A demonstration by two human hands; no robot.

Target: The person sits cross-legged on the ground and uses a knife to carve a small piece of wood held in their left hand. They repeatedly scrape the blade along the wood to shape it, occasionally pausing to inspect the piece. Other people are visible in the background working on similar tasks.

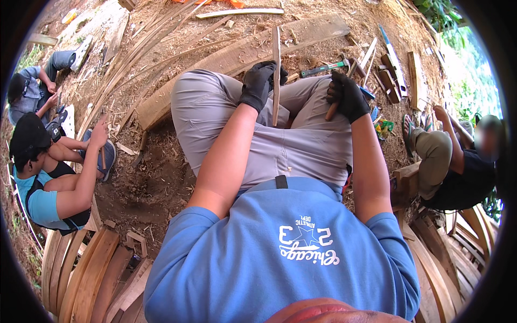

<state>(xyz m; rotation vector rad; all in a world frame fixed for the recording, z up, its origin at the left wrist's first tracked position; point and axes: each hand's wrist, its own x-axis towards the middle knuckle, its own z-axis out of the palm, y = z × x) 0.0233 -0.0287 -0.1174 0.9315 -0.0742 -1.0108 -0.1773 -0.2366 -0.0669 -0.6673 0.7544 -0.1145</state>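
My left hand (258, 81), in a black glove, is closed round a thin, flat wood strip (276, 81) that stands upright above my lap. My right hand (347, 97), also gloved in black, is closed on a wooden-handled tool (330, 112) over my right thigh. Its handle sticks out below the fist; what kind of tool it is, I cannot tell. Just beyond my right hand a hammer (325, 69) with a green and black handle lies on the ground. A long, broad curved plank (237, 56) stretches across the ground in front of my crossed legs.
Long thin wood strips (145, 54) lie at the far left. A handsaw (393, 59) and wood blocks (417, 81) lie at the right. Two people (54, 172) sit on the left, another person (458, 156) on the right. Curved planks (89, 269) are stacked behind me.
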